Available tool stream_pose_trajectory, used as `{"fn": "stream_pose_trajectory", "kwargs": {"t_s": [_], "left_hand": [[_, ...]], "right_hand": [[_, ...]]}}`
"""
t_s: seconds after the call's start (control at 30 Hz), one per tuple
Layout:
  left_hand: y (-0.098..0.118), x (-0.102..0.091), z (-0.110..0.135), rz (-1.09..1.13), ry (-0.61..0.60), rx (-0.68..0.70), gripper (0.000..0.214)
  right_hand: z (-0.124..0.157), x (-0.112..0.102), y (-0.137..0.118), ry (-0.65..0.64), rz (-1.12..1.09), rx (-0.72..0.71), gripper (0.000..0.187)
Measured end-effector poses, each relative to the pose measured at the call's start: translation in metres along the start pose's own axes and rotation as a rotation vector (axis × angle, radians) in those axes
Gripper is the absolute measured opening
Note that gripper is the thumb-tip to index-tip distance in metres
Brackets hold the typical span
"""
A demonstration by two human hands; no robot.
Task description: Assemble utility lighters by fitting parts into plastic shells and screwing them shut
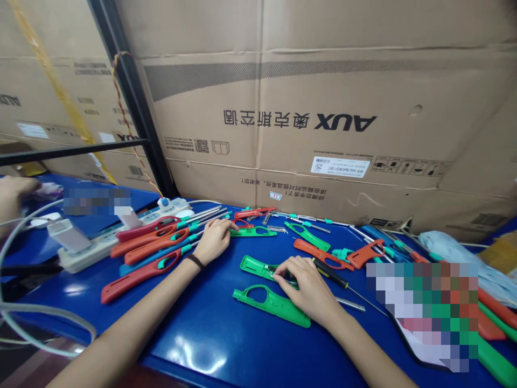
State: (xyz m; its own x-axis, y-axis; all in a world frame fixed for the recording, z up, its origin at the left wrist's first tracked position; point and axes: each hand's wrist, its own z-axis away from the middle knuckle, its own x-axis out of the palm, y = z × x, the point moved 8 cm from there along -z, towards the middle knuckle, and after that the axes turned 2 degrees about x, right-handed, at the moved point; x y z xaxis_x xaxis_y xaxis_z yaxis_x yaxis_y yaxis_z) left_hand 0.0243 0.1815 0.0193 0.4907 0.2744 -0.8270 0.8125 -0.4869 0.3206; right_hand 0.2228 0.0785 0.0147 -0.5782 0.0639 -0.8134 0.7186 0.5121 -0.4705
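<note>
My right hand (305, 283) bends over a green lighter shell half (252, 265), thumb and forefinger pinched at the small metal parts inside it. What the fingertips hold is hidden. Nearer to me lies a matching green shell half (272, 304) with a trigger hole, partly beneath that hand. My left hand (213, 240) reaches farther back, with fingers curled together at the end of another green shell piece (258, 231). Its fingertips are too small and covered to show what they grip. A yellow-and-black screwdriver (331, 273) rests beside my right hand.
Red, orange and blue gas lighters (141, 275) lie left beside a white power strip (100, 242). Orange shells (319, 253) and metal tubes lie at the back right. A large cardboard box (266, 113) stands behind the blue table (194, 350). Another person's hand (14, 202) shows far left.
</note>
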Motion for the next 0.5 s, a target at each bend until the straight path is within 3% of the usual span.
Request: {"fn": "stream_pose_trajectory", "kwargs": {"t_s": [0.2, 0.3, 0.5], "left_hand": [[0.025, 0.020, 0.008, 0.069, -0.065, 0.099, 0.034], [0.035, 0.026, 0.006, 0.078, -0.050, 0.089, 0.024], [0.062, 0.043, -0.031, 0.031, -0.015, 0.113, 0.014]], "right_hand": [[0.001, 0.001, -0.003, -0.019, -0.064, -0.021, 0.007], [0.000, 0.001, -0.003, -0.016, -0.095, -0.023, 0.007], [0.001, 0.004, -0.001, -0.031, -0.109, -0.041, 0.007]]}}
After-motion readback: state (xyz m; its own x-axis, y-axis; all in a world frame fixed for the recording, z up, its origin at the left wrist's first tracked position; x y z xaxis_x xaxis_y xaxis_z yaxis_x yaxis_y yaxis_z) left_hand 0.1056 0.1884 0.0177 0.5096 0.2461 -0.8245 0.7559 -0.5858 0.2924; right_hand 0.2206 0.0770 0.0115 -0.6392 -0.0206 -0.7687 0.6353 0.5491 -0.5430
